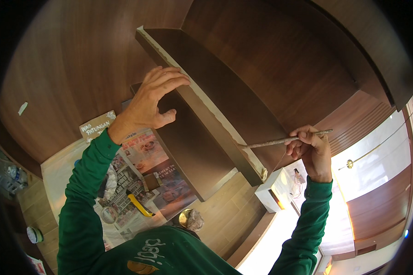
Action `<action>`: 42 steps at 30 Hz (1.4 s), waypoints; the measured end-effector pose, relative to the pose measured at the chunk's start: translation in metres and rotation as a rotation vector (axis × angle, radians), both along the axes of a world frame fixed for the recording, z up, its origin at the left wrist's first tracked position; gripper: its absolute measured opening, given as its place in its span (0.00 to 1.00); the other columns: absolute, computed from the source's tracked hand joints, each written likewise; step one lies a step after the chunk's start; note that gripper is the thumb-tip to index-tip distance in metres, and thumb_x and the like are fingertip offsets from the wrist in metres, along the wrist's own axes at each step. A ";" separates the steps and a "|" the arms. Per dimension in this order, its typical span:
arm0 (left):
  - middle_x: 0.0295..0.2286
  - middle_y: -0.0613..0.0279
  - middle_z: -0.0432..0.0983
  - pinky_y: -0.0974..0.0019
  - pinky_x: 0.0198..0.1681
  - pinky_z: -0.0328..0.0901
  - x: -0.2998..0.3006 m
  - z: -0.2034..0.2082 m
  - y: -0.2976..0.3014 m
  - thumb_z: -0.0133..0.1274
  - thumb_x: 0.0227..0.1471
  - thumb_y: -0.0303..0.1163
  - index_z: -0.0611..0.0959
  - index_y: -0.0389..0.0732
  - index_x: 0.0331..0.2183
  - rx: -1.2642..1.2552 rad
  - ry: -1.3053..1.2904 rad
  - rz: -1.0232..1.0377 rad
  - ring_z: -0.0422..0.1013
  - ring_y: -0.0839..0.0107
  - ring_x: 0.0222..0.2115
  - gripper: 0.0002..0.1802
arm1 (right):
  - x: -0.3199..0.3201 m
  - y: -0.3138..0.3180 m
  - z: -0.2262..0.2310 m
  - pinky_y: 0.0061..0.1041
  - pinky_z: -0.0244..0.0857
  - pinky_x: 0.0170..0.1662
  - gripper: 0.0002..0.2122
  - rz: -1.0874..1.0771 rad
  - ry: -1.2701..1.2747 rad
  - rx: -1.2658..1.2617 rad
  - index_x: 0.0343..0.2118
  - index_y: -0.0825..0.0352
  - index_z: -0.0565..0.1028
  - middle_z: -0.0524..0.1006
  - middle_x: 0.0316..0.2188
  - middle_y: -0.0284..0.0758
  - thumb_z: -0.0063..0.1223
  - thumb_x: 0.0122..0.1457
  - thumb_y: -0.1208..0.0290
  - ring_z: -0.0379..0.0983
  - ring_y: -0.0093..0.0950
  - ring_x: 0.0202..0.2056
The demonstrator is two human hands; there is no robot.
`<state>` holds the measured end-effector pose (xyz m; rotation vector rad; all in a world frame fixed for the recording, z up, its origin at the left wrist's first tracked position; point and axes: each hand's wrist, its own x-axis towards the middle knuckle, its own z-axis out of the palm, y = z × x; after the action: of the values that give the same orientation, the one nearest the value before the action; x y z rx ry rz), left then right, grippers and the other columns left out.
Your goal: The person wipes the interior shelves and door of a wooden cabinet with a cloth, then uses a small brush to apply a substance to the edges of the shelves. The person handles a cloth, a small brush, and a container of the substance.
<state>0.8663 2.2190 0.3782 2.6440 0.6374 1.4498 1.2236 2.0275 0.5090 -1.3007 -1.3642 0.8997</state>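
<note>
My right hand [309, 149] grips a thin, stained paintbrush [275, 141] between thumb and fingers, its handle pointing right. The brush tip meets the front edge of a dark brown shelf [229, 87], or lies very close to it. Along that edge runs a pale, ragged strip of masking tape [219, 116]. My left hand [153, 98] is raised farther up the same edge, fingers stretched and thumb apart, holding nothing. Its fingertips overlap the edge in view; whether they touch it I cannot tell. Beneath lies a lower brown shelf [188, 137].
Below, newspaper [124, 188] covers part of the wood floor, with a yellow utility knife [140, 205] on it. A gold-coloured tin [185, 217] stands near my body. There are a white box [271, 192] at right, a lettered cardboard sign [95, 126] and a small round tub [34, 234] at left.
</note>
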 end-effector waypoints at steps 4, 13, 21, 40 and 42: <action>0.55 0.56 0.73 0.41 0.70 0.45 0.001 0.000 0.000 0.61 0.30 0.26 0.79 0.42 0.54 0.001 -0.004 0.000 0.61 0.54 0.63 0.40 | 0.012 -0.012 0.002 0.23 0.70 0.24 0.10 0.007 0.000 0.012 0.34 0.76 0.79 0.83 0.27 0.47 0.51 0.57 0.73 0.81 0.32 0.24; 0.54 0.58 0.73 0.40 0.70 0.44 0.004 -0.009 0.003 0.62 0.40 0.34 0.79 0.42 0.53 0.018 -0.057 0.013 0.60 0.53 0.64 0.33 | 0.020 -0.078 0.006 0.26 0.64 0.21 0.15 -0.110 0.111 0.352 0.32 0.74 0.76 0.76 0.22 0.44 0.50 0.64 0.63 0.70 0.31 0.18; 0.53 0.50 0.71 0.38 0.67 0.47 0.029 -0.018 -0.015 0.69 0.37 0.64 0.78 0.38 0.51 0.045 -0.189 0.166 0.60 0.49 0.62 0.49 | -0.014 -0.124 -0.004 0.25 0.62 0.22 0.18 -0.269 -0.339 0.514 0.39 0.73 0.77 0.76 0.25 0.45 0.46 0.69 0.59 0.71 0.32 0.19; 0.55 0.52 0.71 0.40 0.69 0.45 0.025 -0.021 -0.012 0.69 0.38 0.62 0.77 0.40 0.53 -0.037 -0.183 0.155 0.57 0.50 0.65 0.47 | -0.032 -0.041 0.055 0.26 0.69 0.30 0.12 -0.067 -0.356 -0.008 0.37 0.73 0.78 0.82 0.28 0.44 0.50 0.61 0.67 0.80 0.33 0.27; 0.55 0.52 0.72 0.40 0.69 0.46 0.025 -0.021 -0.011 0.69 0.39 0.61 0.78 0.40 0.53 -0.027 -0.186 0.150 0.57 0.50 0.65 0.46 | -0.033 -0.039 0.053 0.26 0.69 0.30 0.12 -0.077 -0.348 -0.020 0.37 0.73 0.78 0.82 0.28 0.45 0.50 0.61 0.68 0.80 0.34 0.28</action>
<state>0.8916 2.2076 0.3569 2.4487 0.8431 1.6883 1.1910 1.9882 0.5624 -1.5666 -1.5608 0.6551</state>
